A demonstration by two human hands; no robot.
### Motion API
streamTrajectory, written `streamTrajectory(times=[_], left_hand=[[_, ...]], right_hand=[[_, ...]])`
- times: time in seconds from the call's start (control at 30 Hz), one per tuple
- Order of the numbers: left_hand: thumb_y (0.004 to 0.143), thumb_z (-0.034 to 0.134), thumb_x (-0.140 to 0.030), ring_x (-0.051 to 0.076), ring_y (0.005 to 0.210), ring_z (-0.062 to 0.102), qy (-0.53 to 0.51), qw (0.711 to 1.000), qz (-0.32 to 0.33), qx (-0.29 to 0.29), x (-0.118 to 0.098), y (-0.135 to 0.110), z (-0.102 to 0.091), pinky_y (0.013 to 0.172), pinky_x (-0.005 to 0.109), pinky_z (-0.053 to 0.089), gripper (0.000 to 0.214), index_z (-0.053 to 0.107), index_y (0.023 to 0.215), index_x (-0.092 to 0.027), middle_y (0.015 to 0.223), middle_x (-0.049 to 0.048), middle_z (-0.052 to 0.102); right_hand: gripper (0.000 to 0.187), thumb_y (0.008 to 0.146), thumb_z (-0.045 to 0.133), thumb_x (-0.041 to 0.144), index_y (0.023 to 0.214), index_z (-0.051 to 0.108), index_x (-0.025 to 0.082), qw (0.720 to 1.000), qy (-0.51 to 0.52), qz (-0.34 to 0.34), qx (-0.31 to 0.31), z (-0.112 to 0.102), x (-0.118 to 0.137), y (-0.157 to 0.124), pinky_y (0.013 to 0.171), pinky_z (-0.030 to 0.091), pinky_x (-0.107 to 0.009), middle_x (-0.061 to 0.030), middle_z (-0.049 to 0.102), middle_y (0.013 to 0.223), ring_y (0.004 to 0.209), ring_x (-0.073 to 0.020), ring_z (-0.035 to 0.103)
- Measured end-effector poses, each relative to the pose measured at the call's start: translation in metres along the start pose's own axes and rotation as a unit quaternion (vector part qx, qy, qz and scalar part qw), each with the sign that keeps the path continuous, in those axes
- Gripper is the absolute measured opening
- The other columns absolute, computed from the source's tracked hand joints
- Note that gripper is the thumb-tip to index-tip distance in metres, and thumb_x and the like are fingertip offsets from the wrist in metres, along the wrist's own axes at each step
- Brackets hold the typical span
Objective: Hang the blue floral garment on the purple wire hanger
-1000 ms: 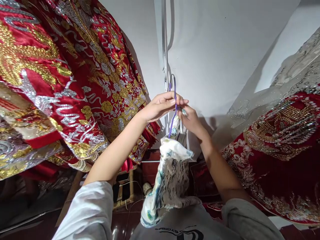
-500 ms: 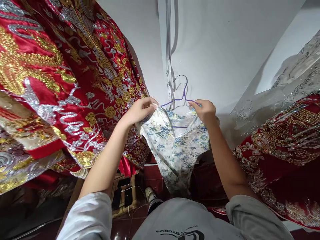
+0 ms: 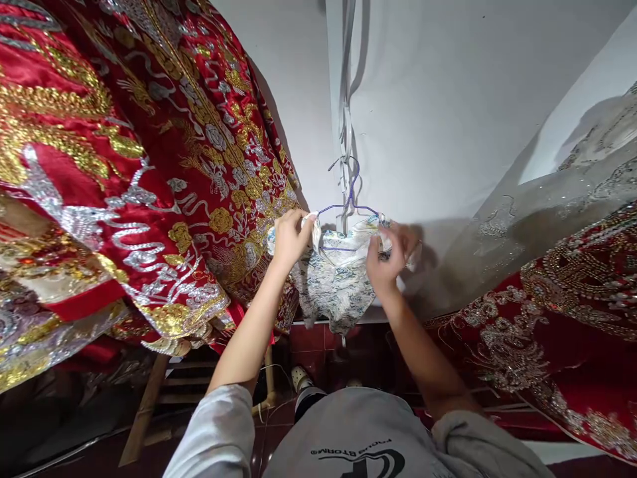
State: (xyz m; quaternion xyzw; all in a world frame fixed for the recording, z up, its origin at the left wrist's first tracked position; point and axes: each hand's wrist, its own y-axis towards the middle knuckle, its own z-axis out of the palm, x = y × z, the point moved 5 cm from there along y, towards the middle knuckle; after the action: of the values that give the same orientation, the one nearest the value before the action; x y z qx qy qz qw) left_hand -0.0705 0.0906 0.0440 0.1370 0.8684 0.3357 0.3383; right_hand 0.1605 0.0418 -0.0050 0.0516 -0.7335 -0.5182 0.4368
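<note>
A white dress with a blue floral print (image 3: 338, 285) hangs on a purple wire hanger (image 3: 352, 199) in front of me. My left hand (image 3: 291, 239) pinches the dress's shoulder near the hanger's left end. At the opposite shoulder, my right hand (image 3: 391, 255) is blurred by motion, its fingers bent close to the fabric; whether it grips the cloth does not show. The hanger's hook points up beside a pale strip (image 3: 347, 113) running down the wall. One bar of the hanger shows through the neckline.
Red garments with gold and silver embroidery (image 3: 213, 146) hang close on the left. To the right are a beaded dark red gown (image 3: 557, 332) and sheer sparkling fabric (image 3: 502, 219). A bamboo-like stand (image 3: 144, 411) is low at left, above the red tiled floor (image 3: 308, 338).
The dress's lower part has swung up and away toward the wall. My right hand has moved down and left from the hanger arm, its fingers now blurred. My left hand stays at the shoulder.
</note>
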Motion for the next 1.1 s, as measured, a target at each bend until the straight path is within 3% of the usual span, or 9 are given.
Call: streamTrajectory(times=[0.07,0.13,0.2,0.27,0.43,0.57,0.8,0.93,1.1], left_hand=[[0.098,0.055,-0.039,0.023,0.085,0.061,-0.01,1.0,-0.001,-0.008,0.002,0.0,0.008,0.084,0.037,0.042,0.028,0.063,0.079,-0.02,0.086,0.0059,0.068],[0.097,0.057,-0.04,0.023,0.086,0.061,-0.023,1.0,-0.004,-0.008,0.003,0.001,0.013,0.086,0.037,0.043,0.027,0.062,0.078,-0.021,0.086,0.0055,0.068],[0.097,0.057,-0.04,0.023,0.086,0.062,-0.035,0.999,-0.006,-0.006,0.003,0.001,0.016,0.086,0.037,0.044,0.029,0.061,0.076,-0.021,0.084,0.0053,0.068],[0.097,0.057,-0.04,0.023,0.085,0.062,-0.041,0.999,-0.007,-0.009,0.004,0.0,0.017,0.087,0.038,0.045,0.029,0.061,0.075,-0.021,0.083,0.005,0.067],[0.096,0.057,-0.039,0.025,0.098,0.061,-0.043,0.996,0.019,-0.077,0.007,-0.013,0.023,0.095,0.043,0.045,0.02,0.065,0.093,-0.021,0.095,0.0066,0.064],[0.096,0.05,-0.035,0.027,0.116,0.054,-0.06,0.975,0.032,-0.213,0.006,-0.074,0.04,0.104,0.048,0.043,0.02,0.06,0.108,-0.022,0.112,0.0111,0.057],[0.086,0.056,-0.026,0.026,0.111,0.058,-0.212,0.949,-0.167,-0.165,-0.004,-0.218,0.127,0.101,0.043,0.047,0.019,0.05,0.104,-0.024,0.111,0.0112,0.057],[0.088,0.058,-0.029,0.024,0.099,0.061,-0.259,0.945,-0.194,-0.049,-0.014,-0.227,0.145,0.092,0.038,0.049,0.021,0.054,0.107,-0.024,0.102,0.0081,0.062],[0.089,0.052,-0.025,0.022,0.087,0.058,-0.253,0.951,-0.174,-0.037,-0.016,-0.219,0.127,0.081,0.035,0.047,0.009,0.055,0.098,-0.023,0.091,0.0057,0.061]], right_hand=[[0.025,0.096,0.051,0.043,0.095,0.064,0.022,0.998,0.032,0.058,0.002,0.002,-0.013,-0.036,0.086,0.051,-0.042,-0.0109,0.062,0.096,0.097,-0.0257,0.061],[0.033,0.096,0.05,0.048,0.081,0.061,0.021,0.978,0.04,0.149,0.141,0.024,-0.03,-0.065,0.073,0.049,-0.034,-0.0066,0.06,0.078,0.078,-0.0218,0.06],[0.042,0.094,0.051,0.052,0.068,0.059,0.021,0.927,0.02,0.229,0.298,0.051,-0.046,-0.086,0.066,0.044,-0.03,-0.0043,0.058,0.064,0.068,-0.0198,0.058],[0.047,0.093,0.052,0.053,0.06,0.058,0.021,0.88,-0.011,0.294,0.372,0.07,-0.06,-0.093,0.064,0.04,-0.028,-0.0048,0.058,0.058,0.065,-0.0197,0.058],[0.035,0.087,0.053,0.04,0.06,0.061,0.02,0.858,-0.006,0.378,0.348,0.074,-0.081,-0.099,0.06,0.035,-0.027,-0.006,0.063,0.059,0.063,-0.0193,0.058],[0.031,0.085,0.046,0.038,0.063,0.06,0.02,0.855,0.027,0.38,0.35,0.051,-0.085,-0.126,0.056,0.035,-0.027,-0.0059,0.067,0.065,0.06,-0.018,0.056],[0.036,0.087,0.046,0.047,0.062,0.051,0.022,0.858,0.1,0.356,0.356,0.018,-0.079,-0.146,0.059,0.041,-0.028,-0.002,0.06,0.061,0.057,-0.0161,0.053],[0.042,0.088,0.052,0.053,0.06,0.052,0.022,0.865,0.172,0.322,0.344,0.001,-0.063,-0.143,0.057,0.04,-0.028,-0.0007,0.055,0.057,0.056,-0.0155,0.05],[0.035,0.088,0.055,0.049,0.073,0.066,0.019,0.836,0.203,0.32,0.396,-0.004,-0.038,-0.143,0.056,0.04,-0.027,-0.0028,0.064,0.064,0.057,-0.0159,0.054]])
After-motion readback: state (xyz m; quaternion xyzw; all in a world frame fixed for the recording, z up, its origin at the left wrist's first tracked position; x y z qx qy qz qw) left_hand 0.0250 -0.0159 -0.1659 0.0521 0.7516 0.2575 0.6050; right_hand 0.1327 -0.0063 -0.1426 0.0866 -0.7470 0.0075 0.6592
